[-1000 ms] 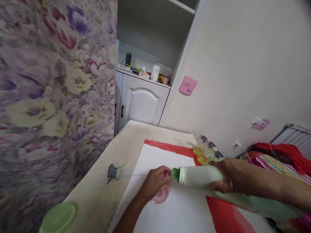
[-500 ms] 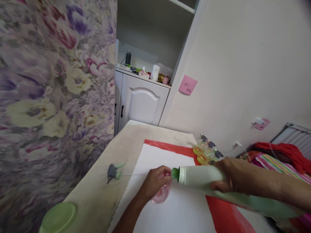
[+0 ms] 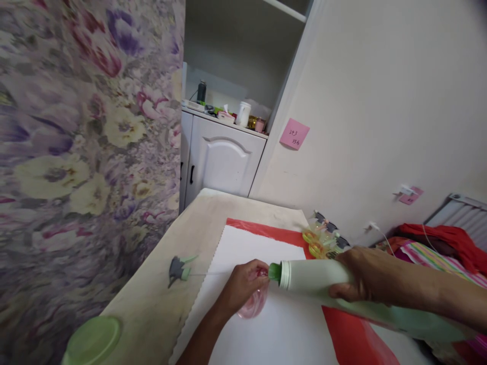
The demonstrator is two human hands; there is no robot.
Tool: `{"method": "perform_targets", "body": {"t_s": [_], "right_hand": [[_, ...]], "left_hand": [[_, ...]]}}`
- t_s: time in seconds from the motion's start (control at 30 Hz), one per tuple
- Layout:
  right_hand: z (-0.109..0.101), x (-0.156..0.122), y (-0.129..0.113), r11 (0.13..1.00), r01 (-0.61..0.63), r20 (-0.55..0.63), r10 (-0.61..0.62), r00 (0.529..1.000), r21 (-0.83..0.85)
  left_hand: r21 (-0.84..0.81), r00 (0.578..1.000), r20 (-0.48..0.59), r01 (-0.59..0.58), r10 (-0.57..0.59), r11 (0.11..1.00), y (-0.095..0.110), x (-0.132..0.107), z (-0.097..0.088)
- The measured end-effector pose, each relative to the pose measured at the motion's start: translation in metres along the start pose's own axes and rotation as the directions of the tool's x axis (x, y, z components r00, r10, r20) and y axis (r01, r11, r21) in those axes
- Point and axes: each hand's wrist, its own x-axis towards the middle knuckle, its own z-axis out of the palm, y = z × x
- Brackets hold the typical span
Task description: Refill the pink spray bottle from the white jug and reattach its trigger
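In the head view, we judged the work to be a pour. Our right hand (image 3: 357, 276) had its fingers wrapped round the big pale green bottle (image 3: 312, 278), which lay nearly level with its neck pointing left; the neck met the small pink bottle (image 3: 253, 304), gripped by our left hand (image 3: 243, 284) with fingers closed over its top, on the white sheet (image 3: 266, 344) mid-tabletop (image 3: 160, 304). The left forearm reached in from the near edge and the right from the right. The pour seemed to call for keeping both mouths aligned; a spray head (image 3: 178, 268) lay apart to the left.
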Motion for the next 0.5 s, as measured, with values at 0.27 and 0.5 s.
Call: {"method": "perform_targets", "body": {"t_s": [0.27, 0.5], "right_hand": [[-0.0043, 0.0, -0.0041, 1.0, -0.028, 0.019, 0.029, 0.999, -0.008], [0.0025, 0.003, 0.0054, 1.0, 0.005, 0.006, -0.005, 1.0, 0.001]], "left_hand": [[0.013, 1.0, -0.004, 0.006, -0.006, 1.0, 0.0023, 0.0011, -0.0005], [0.009, 1.0, 0.001, 0.003, -0.003, 1.0, 0.0012, 0.0019, 0.0001]]}}
